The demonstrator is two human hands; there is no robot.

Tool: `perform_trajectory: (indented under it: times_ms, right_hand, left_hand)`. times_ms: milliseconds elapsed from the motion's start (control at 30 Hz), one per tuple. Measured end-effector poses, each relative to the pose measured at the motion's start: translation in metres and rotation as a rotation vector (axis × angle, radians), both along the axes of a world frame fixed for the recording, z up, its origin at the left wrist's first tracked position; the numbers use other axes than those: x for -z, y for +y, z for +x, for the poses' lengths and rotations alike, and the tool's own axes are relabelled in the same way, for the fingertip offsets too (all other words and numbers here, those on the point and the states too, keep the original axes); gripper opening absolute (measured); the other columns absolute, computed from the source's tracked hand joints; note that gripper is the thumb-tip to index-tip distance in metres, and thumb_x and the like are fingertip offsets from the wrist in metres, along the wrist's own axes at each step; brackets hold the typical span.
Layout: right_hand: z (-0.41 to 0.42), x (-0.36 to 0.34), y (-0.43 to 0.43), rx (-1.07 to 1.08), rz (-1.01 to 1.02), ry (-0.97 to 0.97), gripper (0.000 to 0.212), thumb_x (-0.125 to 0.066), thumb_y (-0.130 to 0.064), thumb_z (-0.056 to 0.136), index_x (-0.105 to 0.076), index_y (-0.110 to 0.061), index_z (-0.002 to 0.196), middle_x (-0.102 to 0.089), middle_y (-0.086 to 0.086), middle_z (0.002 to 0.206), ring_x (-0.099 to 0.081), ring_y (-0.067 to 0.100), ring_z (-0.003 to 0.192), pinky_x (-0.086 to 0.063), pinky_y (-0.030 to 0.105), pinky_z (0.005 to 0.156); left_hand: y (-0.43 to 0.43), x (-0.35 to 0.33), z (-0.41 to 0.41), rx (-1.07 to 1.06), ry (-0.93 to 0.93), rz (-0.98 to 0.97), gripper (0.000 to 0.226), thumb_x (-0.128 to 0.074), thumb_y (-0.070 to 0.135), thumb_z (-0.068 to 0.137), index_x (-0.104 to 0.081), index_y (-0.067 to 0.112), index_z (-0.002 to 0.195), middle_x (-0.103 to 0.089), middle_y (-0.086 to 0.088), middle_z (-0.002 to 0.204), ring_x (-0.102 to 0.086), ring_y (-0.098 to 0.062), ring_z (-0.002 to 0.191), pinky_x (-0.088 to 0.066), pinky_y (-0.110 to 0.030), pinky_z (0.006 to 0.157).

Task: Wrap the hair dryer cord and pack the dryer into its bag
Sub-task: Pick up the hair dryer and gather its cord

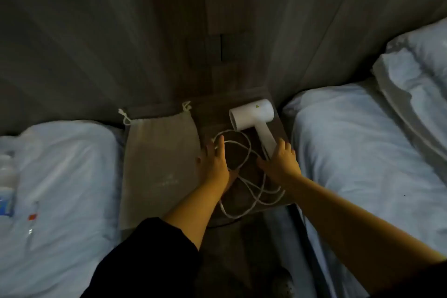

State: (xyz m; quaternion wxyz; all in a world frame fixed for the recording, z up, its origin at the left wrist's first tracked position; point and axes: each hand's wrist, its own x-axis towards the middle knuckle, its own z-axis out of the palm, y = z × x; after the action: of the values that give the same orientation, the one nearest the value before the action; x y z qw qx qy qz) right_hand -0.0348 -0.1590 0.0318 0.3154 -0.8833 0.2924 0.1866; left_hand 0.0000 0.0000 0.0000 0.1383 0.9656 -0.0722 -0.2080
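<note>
Currently the white hair dryer (pixel 252 113) lies on the narrow counter (pixel 208 113) between two beds, barrel toward the wall, handle running back toward you on the right side. Your right hand (pixel 280 162) rests on the handle's lower end, fingers spread, not yet closed round it. Your left hand (pixel 212 164) lies open over the loose cord (pixel 242 152), whose loops sprawl between both hands; grip not confirmed. The drawstring bag (pixel 157 164) lies flat just left of your left hand.
</note>
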Motion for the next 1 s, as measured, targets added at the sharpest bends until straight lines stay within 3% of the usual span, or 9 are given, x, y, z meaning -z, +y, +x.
perform_trajectory:
  times_ms: [167,233,333,500,700,833,900,1000]
  right_hand:
    - [0.019,0.042,-0.003,0.103,0.045,-0.017,0.093,-0.07,-0.042,0.074,-0.017,-0.013,0.144,-0.033,0.016,0.144,-0.041,0.038,0.128,-0.041,0.049,0.102]
    - [0.021,0.055,-0.005,0.104,-0.018,-0.012,0.08,-0.071,-0.033,0.075,-0.027,-0.012,0.138,-0.046,0.016,0.135,-0.05,0.036,0.12,-0.046,0.047,0.095]
    - [0.022,0.067,-0.009,0.13,-0.113,-0.057,0.055,-0.07,-0.02,0.075,-0.044,-0.013,0.123,-0.06,0.014,0.119,-0.059,0.033,0.106,-0.051,0.043,0.086]
    - [0.017,0.086,-0.015,0.143,-0.134,-0.24,0.045,-0.066,-0.024,0.072,-0.055,-0.012,0.113,-0.065,0.014,0.109,-0.062,0.034,0.097,-0.05,0.036,0.076]
    - [0.013,0.095,-0.026,0.205,-0.075,-0.346,0.052,-0.071,-0.023,0.07,-0.057,-0.002,0.115,-0.066,0.019,0.108,-0.064,0.035,0.092,-0.047,0.035,0.067]
    - [-0.007,0.098,-0.033,0.348,0.08,-0.51,0.046,-0.071,-0.021,0.066,-0.06,-0.001,0.106,-0.068,0.02,0.097,-0.066,0.036,0.086,-0.057,0.043,0.076]
    - [-0.028,0.097,-0.034,0.391,0.124,-0.621,0.044,-0.071,-0.018,0.066,-0.06,0.0,0.104,-0.066,0.019,0.092,-0.064,0.035,0.081,-0.054,0.038,0.067]
    - [-0.075,0.087,-0.029,0.406,0.148,-0.749,0.036,-0.071,-0.016,0.067,-0.061,-0.002,0.099,-0.064,0.014,0.081,-0.062,0.029,0.07,-0.044,0.029,0.051]
  left_hand:
    - [-0.01,0.033,0.018,0.26,-0.102,0.207,0.093,-0.061,0.054,0.078,-0.009,0.024,0.149,-0.016,-0.012,0.155,-0.02,-0.036,0.139,-0.023,-0.05,0.11]
    - [-0.013,0.043,0.016,0.317,-0.184,0.248,0.085,-0.058,0.052,0.08,-0.015,0.024,0.148,-0.027,-0.012,0.151,-0.028,-0.034,0.135,-0.025,-0.048,0.106]
    - [-0.013,0.055,0.022,0.316,-0.315,0.235,0.069,-0.052,0.046,0.083,-0.029,0.021,0.143,-0.043,-0.013,0.138,-0.04,-0.033,0.124,-0.03,-0.044,0.101]
    - [-0.01,0.073,0.022,0.281,-0.537,0.137,0.036,-0.048,0.026,0.087,-0.057,0.017,0.121,-0.062,-0.015,0.115,-0.058,-0.036,0.104,-0.043,-0.042,0.086]
    - [-0.012,0.072,0.017,0.346,-0.636,0.079,0.029,-0.031,0.017,0.096,-0.053,0.015,0.115,-0.065,-0.017,0.114,-0.06,-0.037,0.106,-0.046,-0.041,0.082]
    - [-0.014,0.064,0.003,0.335,-0.792,-0.032,0.025,-0.033,0.02,0.098,-0.053,0.013,0.111,-0.065,-0.017,0.108,-0.062,-0.036,0.098,-0.045,-0.038,0.075]
    - [-0.015,0.057,-0.015,0.33,-0.878,-0.089,0.025,-0.033,0.024,0.099,-0.054,0.014,0.109,-0.067,-0.013,0.101,-0.063,-0.033,0.09,-0.037,-0.034,0.065]
    - [-0.01,0.048,-0.062,0.313,-0.908,-0.185,0.028,-0.032,0.028,0.099,-0.055,0.016,0.106,-0.067,-0.008,0.092,-0.061,-0.029,0.081,-0.033,-0.033,0.061]
